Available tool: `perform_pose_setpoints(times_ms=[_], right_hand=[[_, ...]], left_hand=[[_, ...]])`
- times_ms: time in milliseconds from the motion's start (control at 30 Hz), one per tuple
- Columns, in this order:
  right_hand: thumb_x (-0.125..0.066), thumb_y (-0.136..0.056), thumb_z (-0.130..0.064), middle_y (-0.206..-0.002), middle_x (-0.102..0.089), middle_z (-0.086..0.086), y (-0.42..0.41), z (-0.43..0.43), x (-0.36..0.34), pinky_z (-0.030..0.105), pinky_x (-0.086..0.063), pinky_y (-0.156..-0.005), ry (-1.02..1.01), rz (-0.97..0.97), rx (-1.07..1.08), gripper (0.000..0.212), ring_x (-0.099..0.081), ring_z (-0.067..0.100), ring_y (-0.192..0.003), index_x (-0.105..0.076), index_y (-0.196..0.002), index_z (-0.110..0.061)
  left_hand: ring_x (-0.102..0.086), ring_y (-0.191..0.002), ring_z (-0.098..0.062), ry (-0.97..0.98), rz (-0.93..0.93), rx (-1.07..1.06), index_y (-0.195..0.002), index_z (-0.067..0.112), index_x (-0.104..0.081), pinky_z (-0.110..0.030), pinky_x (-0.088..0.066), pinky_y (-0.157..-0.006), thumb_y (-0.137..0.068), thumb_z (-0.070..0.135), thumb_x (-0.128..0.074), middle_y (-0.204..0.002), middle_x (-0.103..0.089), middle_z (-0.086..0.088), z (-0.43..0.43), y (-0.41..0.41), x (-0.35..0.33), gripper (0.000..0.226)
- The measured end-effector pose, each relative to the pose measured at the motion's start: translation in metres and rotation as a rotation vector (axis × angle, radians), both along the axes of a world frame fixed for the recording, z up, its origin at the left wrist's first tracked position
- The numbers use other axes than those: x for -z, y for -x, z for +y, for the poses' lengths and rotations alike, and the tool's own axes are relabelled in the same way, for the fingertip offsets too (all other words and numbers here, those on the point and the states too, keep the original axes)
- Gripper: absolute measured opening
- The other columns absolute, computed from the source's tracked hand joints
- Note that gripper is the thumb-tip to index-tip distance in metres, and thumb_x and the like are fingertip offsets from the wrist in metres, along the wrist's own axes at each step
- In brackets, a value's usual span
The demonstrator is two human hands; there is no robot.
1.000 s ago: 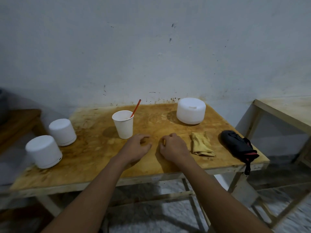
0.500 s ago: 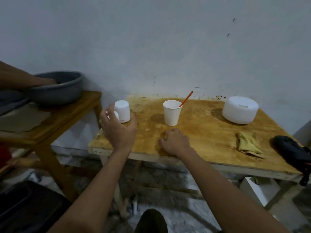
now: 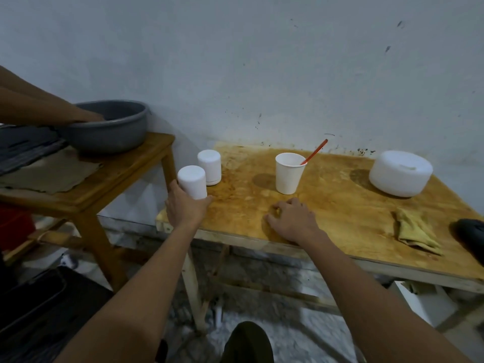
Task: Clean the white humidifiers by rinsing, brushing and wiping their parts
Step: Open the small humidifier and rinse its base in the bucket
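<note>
My left hand (image 3: 187, 206) curls round the base of the near small humidifier (image 3: 192, 181), thumb on one side and fingers on the other. It is a plain white upright cylinder at the 9 o'clock edge of the table (image 3: 340, 218). Its twin (image 3: 209, 166) stands just beside it at 1 o'clock. The wide white humidifier (image 3: 400, 172), a low drum, sits well apart at the table's 2 o'clock. My right hand (image 3: 292, 222) rests on the wood at 6 o'clock of the paper cup (image 3: 288, 176), fingers curled. I cannot tell whether they pinch anything.
</note>
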State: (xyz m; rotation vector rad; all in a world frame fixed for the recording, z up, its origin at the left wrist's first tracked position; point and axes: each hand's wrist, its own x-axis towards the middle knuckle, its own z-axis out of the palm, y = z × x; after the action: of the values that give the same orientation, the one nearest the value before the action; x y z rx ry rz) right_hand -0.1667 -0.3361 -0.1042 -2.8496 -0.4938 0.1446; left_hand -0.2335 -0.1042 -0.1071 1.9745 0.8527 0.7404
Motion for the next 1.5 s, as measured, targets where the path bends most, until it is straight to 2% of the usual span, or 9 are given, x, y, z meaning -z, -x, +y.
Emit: perform_pose_setpoints(times_ms=[433, 567, 633, 767, 900, 1033, 1300, 1433, 1500], right_hand=[[-0.043, -0.093, -0.061, -0.143, -0.04, 0.006, 0.001, -0.005, 0.001, 0.057, -0.027, -0.112, -0.075, -0.001, -0.005, 0.057, -0.039, 0.029, -0.133, -0.051, -0.138, -0.028], [-0.051, -0.094, -0.056, -0.136, -0.055, 0.004, 0.003, -0.023, -0.013, 0.039, -0.044, -0.101, -0.56, 0.122, 0.041, 0.053, -0.053, 0.019, -0.119, -0.058, -0.133, -0.021], [-0.05, -0.096, -0.053, -0.134, -0.059, 0.0, 0.006, -0.034, -0.023, 0.029, -0.042, -0.089, -0.784, 0.11, 0.087, 0.05, -0.054, 0.013, -0.113, -0.059, -0.132, -0.02], [-0.05, -0.094, -0.055, -0.131, -0.058, -0.009, 0.008, -0.061, -0.037, 0.028, -0.042, -0.092, -0.997, 0.093, 0.066, 0.05, -0.054, 0.013, -0.121, -0.058, -0.133, -0.024], [-0.059, -0.089, -0.054, -0.131, -0.051, -0.011, 0.01, -0.082, -0.035, 0.016, -0.043, -0.079, -0.95, 0.106, 0.027, 0.062, -0.05, 0.01, -0.118, -0.046, -0.144, -0.026], [-0.076, -0.077, -0.053, -0.141, -0.048, -0.008, 0.005, -0.098, -0.021, 0.03, -0.051, -0.092, -0.893, 0.046, 0.066, 0.085, -0.052, 0.014, -0.12, -0.037, -0.148, -0.027], [-0.078, -0.082, -0.035, -0.145, -0.044, -0.008, 0.004, -0.104, -0.013, 0.031, -0.052, -0.094, -0.814, -0.063, 0.027, 0.078, -0.046, 0.008, -0.118, -0.035, -0.147, -0.03], [-0.077, -0.082, -0.037, -0.144, -0.044, -0.011, 0.005, -0.107, -0.011, 0.013, -0.048, -0.076, -0.831, -0.069, 0.012, 0.077, -0.046, 0.006, -0.116, -0.036, -0.147, -0.031], [-0.078, -0.082, -0.038, -0.144, -0.044, -0.011, 0.006, -0.107, -0.011, 0.012, -0.049, -0.075, -0.844, -0.067, 0.01, 0.078, -0.047, 0.008, -0.119, -0.036, -0.147, -0.03]], left_hand=[[-0.05, -0.128, -0.028, 0.065, -0.044, 0.194, -0.14, 0.014, -0.04, -0.045, -0.045, -0.102, -0.072, 0.023, -0.086, -0.142, -0.051, -0.009, -0.01, 0.006, -0.005, 0.083], [-0.052, -0.125, -0.023, 0.04, -0.055, 0.371, -0.144, 0.017, -0.04, -0.04, -0.048, -0.099, -0.067, 0.032, -0.089, -0.141, -0.053, -0.005, -0.043, 0.005, -0.009, 0.092], [-0.052, -0.122, -0.019, 0.047, -0.052, 0.465, -0.144, 0.019, -0.04, -0.033, -0.047, -0.094, -0.066, 0.035, -0.089, -0.141, -0.053, -0.002, -0.064, 0.0, -0.012, 0.094], [-0.053, -0.112, -0.011, 0.048, -0.021, 0.628, -0.143, 0.02, -0.042, -0.023, -0.046, -0.083, -0.067, 0.038, -0.089, -0.136, -0.055, 0.002, -0.114, -0.012, -0.014, 0.09], [-0.057, -0.111, -0.013, 0.109, 0.0, 0.766, -0.141, 0.022, -0.045, -0.021, -0.05, -0.08, -0.069, 0.029, -0.089, -0.127, -0.06, 0.005, -0.159, -0.028, -0.008, 0.085], [-0.055, -0.12, -0.017, 0.11, 0.009, 0.804, -0.143, 0.022, -0.046, -0.027, -0.048, -0.09, -0.077, 0.017, -0.081, -0.134, -0.058, 0.001, -0.184, -0.038, -0.001, 0.075], [-0.057, -0.105, -0.001, 0.178, 0.012, 0.932, -0.141, 0.023, -0.048, -0.005, -0.047, -0.063, -0.078, 0.015, -0.081, -0.117, -0.059, 0.015, -0.175, -0.038, 0.0, 0.072], [-0.058, -0.108, 0.0, 0.208, 0.038, 1.013, -0.145, 0.025, -0.044, -0.007, -0.05, -0.067, -0.075, 0.019, -0.084, -0.124, -0.061, 0.013, -0.165, -0.04, 0.0, 0.081], [-0.057, -0.112, -0.006, 0.183, 0.046, 1.02, -0.144, 0.026, -0.042, -0.006, -0.049, -0.066, -0.075, 0.016, -0.083, -0.126, -0.059, 0.012, -0.165, -0.041, 0.001, 0.081]])
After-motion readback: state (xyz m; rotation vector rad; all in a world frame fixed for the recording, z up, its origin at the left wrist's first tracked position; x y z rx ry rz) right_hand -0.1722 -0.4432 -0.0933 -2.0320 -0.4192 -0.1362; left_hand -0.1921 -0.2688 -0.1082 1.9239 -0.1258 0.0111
